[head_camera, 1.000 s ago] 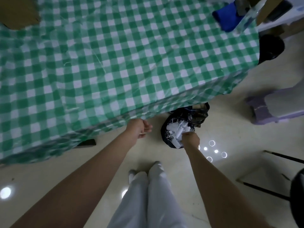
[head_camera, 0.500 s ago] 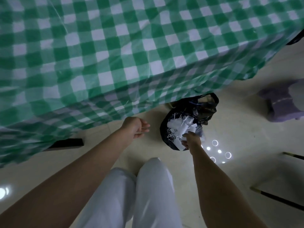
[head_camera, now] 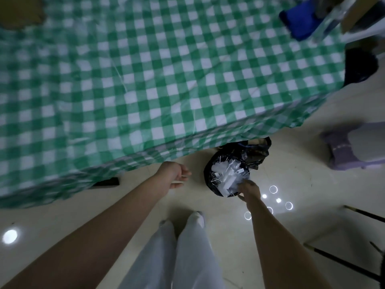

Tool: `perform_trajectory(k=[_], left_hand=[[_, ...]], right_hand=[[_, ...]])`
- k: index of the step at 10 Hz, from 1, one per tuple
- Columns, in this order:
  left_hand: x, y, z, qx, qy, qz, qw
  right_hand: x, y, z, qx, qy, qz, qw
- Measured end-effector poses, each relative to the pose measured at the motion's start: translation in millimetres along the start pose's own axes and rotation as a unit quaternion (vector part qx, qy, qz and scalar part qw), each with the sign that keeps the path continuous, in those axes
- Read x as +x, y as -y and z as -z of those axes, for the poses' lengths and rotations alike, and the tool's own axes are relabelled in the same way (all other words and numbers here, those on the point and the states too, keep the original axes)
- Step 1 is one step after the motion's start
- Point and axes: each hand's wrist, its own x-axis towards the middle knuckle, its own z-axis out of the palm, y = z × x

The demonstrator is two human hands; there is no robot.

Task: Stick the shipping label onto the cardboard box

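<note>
A brown cardboard box [head_camera: 19,12] shows only as a corner at the table's far left. No shipping label is visible. My right hand [head_camera: 249,189] reaches down to the near rim of a black bin bag [head_camera: 257,152] on the floor, which is full of white paper scraps [head_camera: 226,174]. Its thumb sticks out sideways and I see nothing held in it. My left hand [head_camera: 174,174] hangs loosely curled and empty just below the table's front edge.
The table under a green-and-white checked cloth [head_camera: 166,80] fills the upper view. A blue object [head_camera: 298,21] lies at its far right corner. A purple stool [head_camera: 354,147] stands on the floor at right, with thin black legs [head_camera: 341,259] at lower right. My legs are below.
My right hand has drawn back from the middle of the scraps to the bag's near rim. My head has lifted, so the table's far side shows again. The left hand barely moved.
</note>
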Motion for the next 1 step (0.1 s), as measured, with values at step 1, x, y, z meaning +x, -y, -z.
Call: perform_trajectory(k=[1], left_hand=[[-58.2,-22.1,7.6,-0.013,0.012,-0.031,0.999]], right_hand=[[-68.6,43.8,3.2,0.043,0.069,-0.031,0.996]])
